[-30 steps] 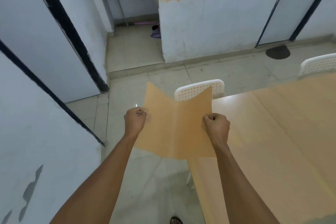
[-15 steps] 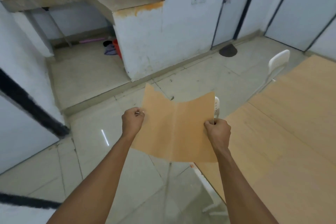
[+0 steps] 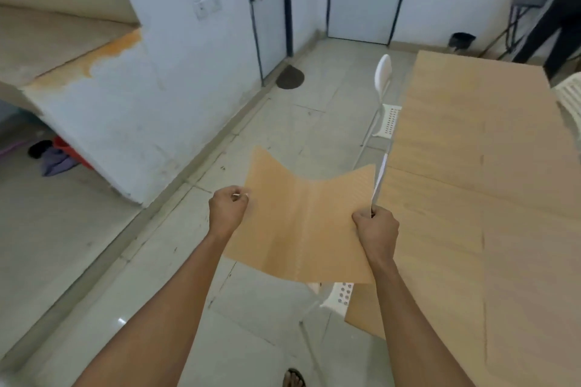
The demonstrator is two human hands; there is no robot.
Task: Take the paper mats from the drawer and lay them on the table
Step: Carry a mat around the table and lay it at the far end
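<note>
A tan paper mat (image 3: 301, 223) hangs in the air in front of me, sagging along a middle crease. My left hand (image 3: 228, 209) pinches its left edge and my right hand (image 3: 375, 228) grips its right edge. The mat is above the floor, just left of the long wooden table (image 3: 478, 198), whose near left corner lies below my right hand. No drawer is in view.
Two white plastic chairs (image 3: 385, 97) stand tucked along the table's left side, one partly hidden under the mat. Another white chair (image 3: 570, 94) is at the far right. A white low wall (image 3: 135, 110) rises to the left. A person (image 3: 556, 12) stands at the far right corner.
My view has swung to the right, bringing more of the table and the doors into sight. Both hands keep hold of the mat, which now sits closer to the table's edge.
</note>
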